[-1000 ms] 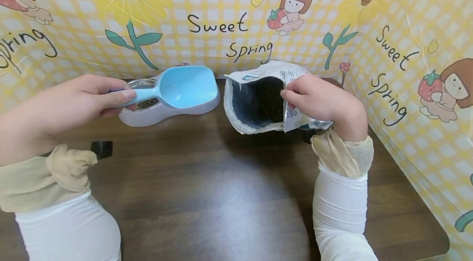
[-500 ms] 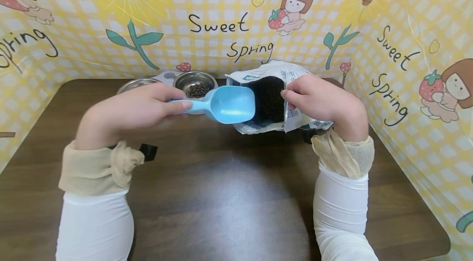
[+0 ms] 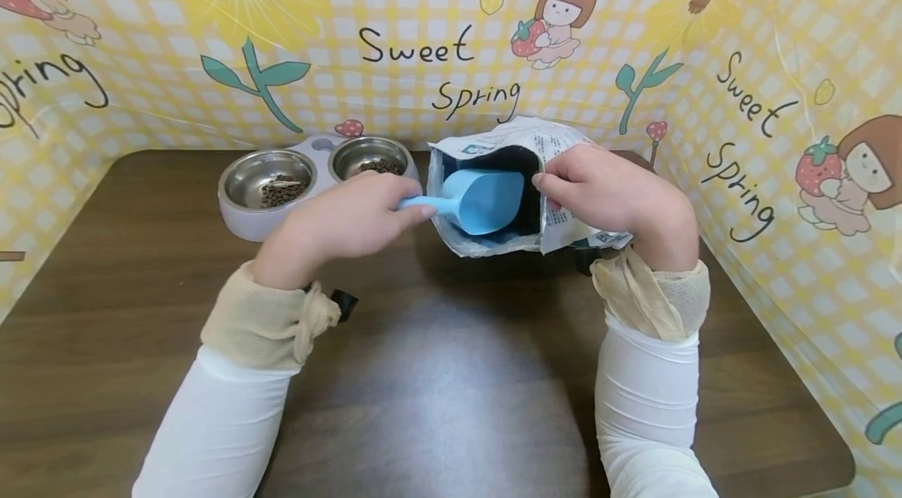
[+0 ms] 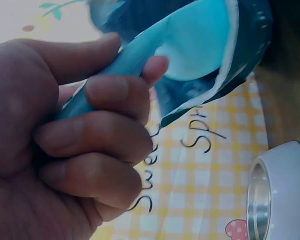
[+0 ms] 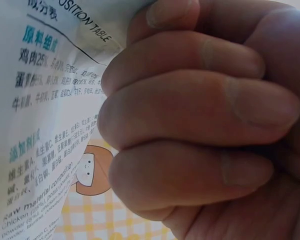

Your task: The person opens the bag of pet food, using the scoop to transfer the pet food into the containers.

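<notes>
Your left hand (image 3: 352, 220) holds the light-blue plastic scoop (image 3: 486, 200) by its handle, with the fingers curled round it and the thumb lying along it. The handle points left, and the scoop's rounded basin sits inside the mouth of the white printed bag (image 3: 564, 230) on the far right of the dark brown wooden table (image 3: 423, 373). Your right hand (image 3: 606, 189) pinches the right edge of that mouth between thumb and forefinger, with the other fingers bent beside the printed panel; the inside of the bag is too dark to make out. On the far left, just beyond your left hand, stands the pale lavender double-bowl holder (image 3: 243, 225) with two round steel bowls. Small brown pellets (image 3: 280, 193) lie in the left bowl (image 3: 247, 175), and more show in the right bowl (image 3: 350, 157). Behind everything hangs the yellow-and-white checked cloth (image 3: 423, 5) with sunflowers and "Sweet Spring" lettering. White sleeves (image 3: 214, 420) cover your forearms.
</notes>
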A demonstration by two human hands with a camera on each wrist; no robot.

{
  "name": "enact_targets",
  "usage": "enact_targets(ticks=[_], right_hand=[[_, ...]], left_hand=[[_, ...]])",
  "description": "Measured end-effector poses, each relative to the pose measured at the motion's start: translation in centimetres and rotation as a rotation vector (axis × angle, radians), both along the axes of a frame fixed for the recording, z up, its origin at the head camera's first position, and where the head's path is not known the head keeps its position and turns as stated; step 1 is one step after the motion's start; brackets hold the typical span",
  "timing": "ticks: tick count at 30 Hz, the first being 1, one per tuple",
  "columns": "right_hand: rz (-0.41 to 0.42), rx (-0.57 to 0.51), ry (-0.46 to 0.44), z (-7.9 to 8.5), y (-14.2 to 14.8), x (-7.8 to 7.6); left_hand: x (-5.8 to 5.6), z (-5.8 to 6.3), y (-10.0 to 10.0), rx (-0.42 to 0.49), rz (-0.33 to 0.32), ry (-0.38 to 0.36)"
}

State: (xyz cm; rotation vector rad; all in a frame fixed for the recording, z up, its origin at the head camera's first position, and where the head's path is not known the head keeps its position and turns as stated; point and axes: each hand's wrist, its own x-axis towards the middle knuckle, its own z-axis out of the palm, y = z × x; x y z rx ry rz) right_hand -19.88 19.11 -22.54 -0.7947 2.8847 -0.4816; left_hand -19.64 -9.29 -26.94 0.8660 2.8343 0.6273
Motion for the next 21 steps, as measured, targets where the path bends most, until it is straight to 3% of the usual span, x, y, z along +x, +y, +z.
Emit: enact_targets(ticks=[11, 21], right_hand=[[0.017, -0.01, -0.001, -0.1, 0.1, 0.0], [0.003, -0.017, -0.01, -0.1, 0.1, 0.0]], left_hand=[[-0.1, -1.5, 3.0, -0.053, 0.08, 0.122], [-0.3, -2.2, 3.2, -0.081, 0.061, 0.176]])
